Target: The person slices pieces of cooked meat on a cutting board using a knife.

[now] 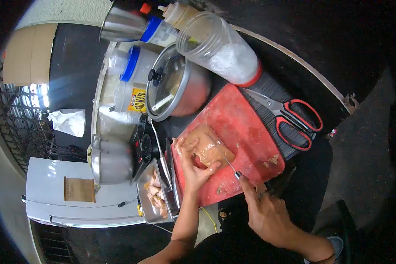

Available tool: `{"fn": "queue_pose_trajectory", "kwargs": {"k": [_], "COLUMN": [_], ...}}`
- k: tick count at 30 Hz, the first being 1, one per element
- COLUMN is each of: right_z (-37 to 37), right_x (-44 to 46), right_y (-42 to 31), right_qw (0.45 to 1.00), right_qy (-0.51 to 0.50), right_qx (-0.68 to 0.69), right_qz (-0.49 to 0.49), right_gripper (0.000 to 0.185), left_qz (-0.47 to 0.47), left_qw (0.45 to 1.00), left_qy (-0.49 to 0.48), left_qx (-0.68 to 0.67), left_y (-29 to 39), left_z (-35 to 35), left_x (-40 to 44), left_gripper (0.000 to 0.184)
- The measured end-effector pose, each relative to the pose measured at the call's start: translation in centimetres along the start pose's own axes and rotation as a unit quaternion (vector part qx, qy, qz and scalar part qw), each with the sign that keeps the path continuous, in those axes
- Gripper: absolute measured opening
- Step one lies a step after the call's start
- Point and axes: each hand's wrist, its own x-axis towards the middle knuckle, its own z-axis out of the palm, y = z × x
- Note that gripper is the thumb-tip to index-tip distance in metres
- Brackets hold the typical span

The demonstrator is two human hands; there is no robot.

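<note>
A slab of pale pinkish raw meat (205, 141) lies on a red cutting board (251, 127); its exact kind is unclear. My left hand (192, 169) grips the meat's near side, fingers on its left part and thumb at the lower right. In my right hand (270, 215) is a knife (227, 159), index finger stretched along it. The thin blade touches the meat's upper face, and most of the handle is hidden in the palm. Left of the board, a metal tray (150, 211) holds several cut pale meat pieces (156, 193).
Red-and-black scissors (290, 119) lie right of the board. A clear jar of white powder (233, 59) and a glass-lidded pot (191, 86) stand behind it. A blue-lidded tub (136, 75), a metal pot (114, 163) and a white freezer-like box (53, 180) are to the left.
</note>
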Motion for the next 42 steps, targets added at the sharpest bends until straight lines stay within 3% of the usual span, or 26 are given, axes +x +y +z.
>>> {"fn": "queue_pose_trajectory", "kwargs": {"k": [6,18,21,26,29,42], "right_z": [0.7,1.3,0.8,1.1,0.8,0.2], "right_x": [0.0,1.0,1.5,2.6,3.6,8.6], "right_y": [0.3,0.0,-0.8,-0.8,-1.1,-2.1], "right_qw": [0.996,0.984,0.995,0.991,0.991,0.991], "right_qy": [0.015,0.048,0.022,0.013,0.019,0.027], "right_qx": [-0.088,-0.169,-0.100,-0.133,-0.133,-0.128], "right_qz": [-0.018,-0.036,0.000,-0.010,-0.013,-0.035], "right_gripper": [0.072,0.066,0.065,0.064,0.063,0.065], "left_qz": [0.014,0.010,0.006,-0.012,0.030,0.033], "left_qw": [1.000,0.999,0.998,0.999,0.999,0.996], "left_qy": [0.000,0.007,0.013,0.012,0.016,0.021], "left_qx": [0.024,0.038,0.057,0.041,0.037,0.085], "left_y": [-0.2,-0.4,0.5,0.9,0.9,0.8], "left_z": [0.0,-0.1,0.0,0.0,0.0,0.1], "left_x": [-0.1,-0.1,0.1,0.1,0.4,0.3], "left_gripper": [0.090,0.088,0.087,0.085,0.076,0.075]}}
